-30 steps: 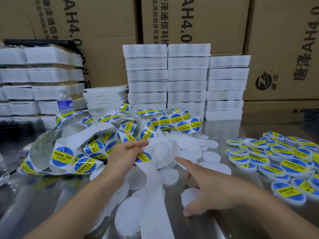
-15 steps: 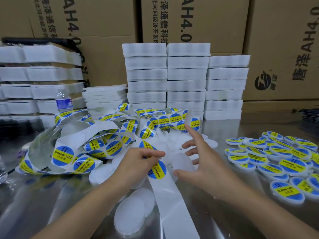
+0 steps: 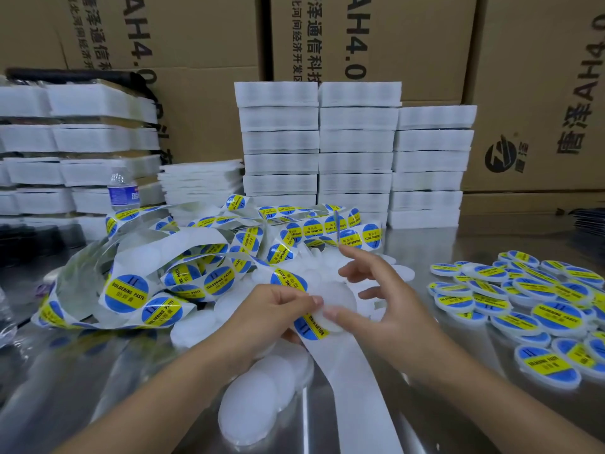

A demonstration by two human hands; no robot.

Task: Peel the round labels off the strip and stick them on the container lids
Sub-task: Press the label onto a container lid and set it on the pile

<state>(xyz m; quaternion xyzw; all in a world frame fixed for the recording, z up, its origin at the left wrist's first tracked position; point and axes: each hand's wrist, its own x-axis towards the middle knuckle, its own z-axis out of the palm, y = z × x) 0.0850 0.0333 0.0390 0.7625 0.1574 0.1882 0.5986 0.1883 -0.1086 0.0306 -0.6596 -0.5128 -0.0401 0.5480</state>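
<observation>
A long white backing strip (image 3: 353,371) with round blue-and-yellow labels (image 3: 126,293) lies tangled across the steel table. My left hand (image 3: 271,316) pinches the strip beside a label (image 3: 309,326) at the centre. My right hand (image 3: 383,299) holds a plain white lid (image 3: 337,299) by its edge, thumb at the lid's lower rim, right against that label. Unlabelled white lids (image 3: 252,404) lie heaped under and behind my hands. Several labelled lids (image 3: 553,317) lie at the right.
Stacks of white foam trays (image 3: 357,152) stand behind the work area and at the left (image 3: 75,142). A water bottle (image 3: 122,188) stands at the left. Cardboard boxes (image 3: 540,93) form the back wall. Bare steel table (image 3: 458,404) shows at the front.
My right hand picked a white lid from the heap and brought it to the strip. My left hand pulled the strip toward me, bringing a label up to the lid.
</observation>
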